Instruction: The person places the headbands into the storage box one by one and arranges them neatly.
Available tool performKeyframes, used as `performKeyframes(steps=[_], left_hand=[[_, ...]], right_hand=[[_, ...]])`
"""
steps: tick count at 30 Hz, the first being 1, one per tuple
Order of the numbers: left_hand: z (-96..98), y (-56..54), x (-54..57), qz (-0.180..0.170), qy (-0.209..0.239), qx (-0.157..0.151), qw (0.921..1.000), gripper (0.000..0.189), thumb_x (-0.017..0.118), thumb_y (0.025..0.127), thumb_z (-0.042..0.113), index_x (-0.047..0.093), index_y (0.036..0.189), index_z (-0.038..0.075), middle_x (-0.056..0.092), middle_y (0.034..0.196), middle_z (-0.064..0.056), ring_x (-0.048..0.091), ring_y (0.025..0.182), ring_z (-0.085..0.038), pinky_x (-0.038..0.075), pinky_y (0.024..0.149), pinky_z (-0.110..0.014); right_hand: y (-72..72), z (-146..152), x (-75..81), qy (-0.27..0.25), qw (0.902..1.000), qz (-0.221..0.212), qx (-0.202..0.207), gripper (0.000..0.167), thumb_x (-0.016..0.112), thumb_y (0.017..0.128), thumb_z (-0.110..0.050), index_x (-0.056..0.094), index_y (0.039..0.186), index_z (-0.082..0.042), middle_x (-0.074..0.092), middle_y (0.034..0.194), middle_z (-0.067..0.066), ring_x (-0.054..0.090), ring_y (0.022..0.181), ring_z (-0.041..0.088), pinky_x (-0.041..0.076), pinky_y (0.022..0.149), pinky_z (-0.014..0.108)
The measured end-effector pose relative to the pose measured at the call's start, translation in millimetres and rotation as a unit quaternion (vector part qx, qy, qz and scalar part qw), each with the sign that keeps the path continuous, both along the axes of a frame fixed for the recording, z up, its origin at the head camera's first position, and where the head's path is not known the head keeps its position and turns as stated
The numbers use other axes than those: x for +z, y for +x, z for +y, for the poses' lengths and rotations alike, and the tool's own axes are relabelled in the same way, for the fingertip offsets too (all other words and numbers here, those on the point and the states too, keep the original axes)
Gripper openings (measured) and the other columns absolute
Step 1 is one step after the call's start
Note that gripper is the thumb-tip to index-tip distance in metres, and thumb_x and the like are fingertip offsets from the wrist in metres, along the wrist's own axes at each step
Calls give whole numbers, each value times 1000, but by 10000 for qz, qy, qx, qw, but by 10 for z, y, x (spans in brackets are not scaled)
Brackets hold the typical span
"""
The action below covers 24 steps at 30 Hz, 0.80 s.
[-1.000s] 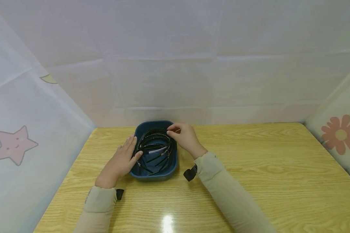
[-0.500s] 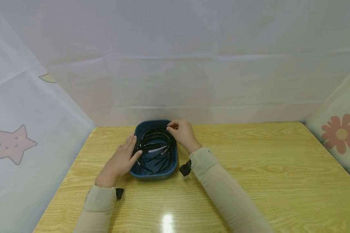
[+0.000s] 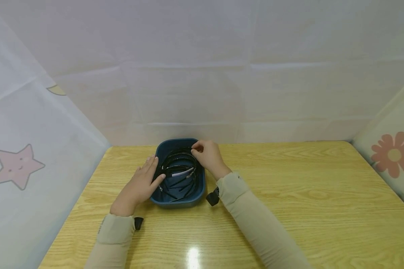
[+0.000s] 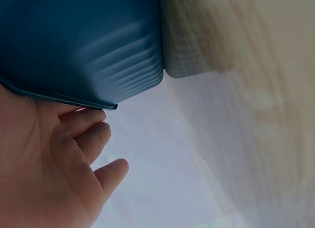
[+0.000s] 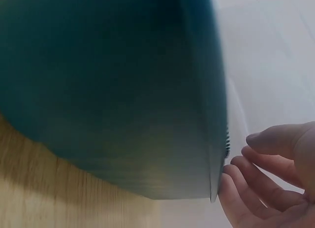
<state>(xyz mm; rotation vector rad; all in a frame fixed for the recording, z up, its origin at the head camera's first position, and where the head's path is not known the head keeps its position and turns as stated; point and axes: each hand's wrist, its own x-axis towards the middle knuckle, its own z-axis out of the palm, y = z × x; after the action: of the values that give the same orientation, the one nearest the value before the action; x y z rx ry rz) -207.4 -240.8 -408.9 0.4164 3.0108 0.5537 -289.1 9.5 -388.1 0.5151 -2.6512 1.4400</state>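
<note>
Several black headbands (image 3: 180,156), some toothed and some with glittery ends, lie together in a dark blue plastic bin (image 3: 176,205). My left hand (image 3: 138,190) rests on the bin's left rim, its fingers straight along the outside and the thumb reaching over the inside. In the left wrist view those fingers lie against the bin's rim (image 4: 59,99). My right hand (image 3: 210,157) is at the far right corner, thumb and index close together beside the headbands. The right wrist view shows a toothed headband edge (image 5: 228,142) just past the rim, apart from loosely bent fingers with nothing seen between them.
The bin stands on a wood-grain table (image 3: 289,194) close to its back edge. A pale cloth (image 3: 195,74) hangs behind, with printed side cloths at left and right. A small pale strip (image 3: 182,172) shows among the headbands.
My right hand has shifted a little left and up along the bin's right rim. The upper headbands have moved slightly. My left hand stays in place.
</note>
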Motion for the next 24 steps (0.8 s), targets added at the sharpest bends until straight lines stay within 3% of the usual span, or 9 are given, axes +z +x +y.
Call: performKeyframes(steps=[16, 20, 24], left_hand=[[-66, -18, -78, -75, 132, 5, 9999, 80, 38, 109, 51, 10, 161, -3, 4, 168, -24, 4, 154, -43, 7, 119, -67], [-116, -30, -125, -172, 464, -24, 9988, 80, 36, 108, 54, 8, 163, 3, 4, 168, -22, 2, 154, -41, 8, 119, -67], [-198, -20, -159, -66, 853, 2, 9963, 75, 37, 109, 50, 12, 163, 5, 10, 168, -22, 8, 153, -44, 14, 118, -68]], right_hand=[[23, 424, -83, 143, 9992, 294, 245, 19, 62, 101, -10, 74, 113, -3, 73, 107, 8, 65, 92, 22, 57, 80, 38], [48, 679, -135, 695, 9956, 500, 374, 19, 61, 102, -10, 73, 115, -4, 70, 110, 9, 65, 94, 23, 57, 83, 38], [79, 996, -187, 1608, 9830, 632, 624, 24, 60, 103, -14, 69, 123, -4, 65, 118, 11, 64, 102, 25, 56, 88, 40]])
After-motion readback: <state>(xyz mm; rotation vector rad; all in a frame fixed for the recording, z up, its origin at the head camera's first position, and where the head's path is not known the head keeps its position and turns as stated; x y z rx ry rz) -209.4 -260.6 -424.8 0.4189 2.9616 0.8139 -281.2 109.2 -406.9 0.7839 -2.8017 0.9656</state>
